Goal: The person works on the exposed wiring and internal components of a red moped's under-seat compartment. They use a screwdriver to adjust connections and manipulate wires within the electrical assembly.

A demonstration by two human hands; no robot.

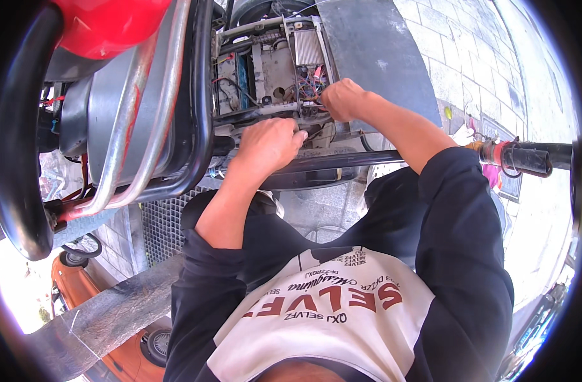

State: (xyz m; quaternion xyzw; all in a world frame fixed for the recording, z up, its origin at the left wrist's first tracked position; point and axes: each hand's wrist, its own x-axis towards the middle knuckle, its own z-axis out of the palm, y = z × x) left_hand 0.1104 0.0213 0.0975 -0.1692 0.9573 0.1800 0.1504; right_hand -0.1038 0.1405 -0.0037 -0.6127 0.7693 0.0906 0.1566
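Before me lies an uncovered vehicle compartment with a metal frame (332, 54). Inside it are a finned silver box (308, 48), a tangle of thin coloured wires (308, 86) and a red connector (317, 72). My right hand (345, 100) is closed at the compartment's right edge, beside the wires; its fingertips are hidden. My left hand (270, 144) rests at the near edge of the frame, fingers curled down and thumb pointing right. Whatever either hand grips cannot be made out. A teal-edged block (243, 79) sits in the left part of the compartment.
Bent metal bars (129, 121) and a black tube frame (205, 89) rise close on the left. A dark flat panel (380, 57) lies right of the compartment. A black bar (342, 160) crosses in front of my knees. An orange car (80, 286) stands at lower left.
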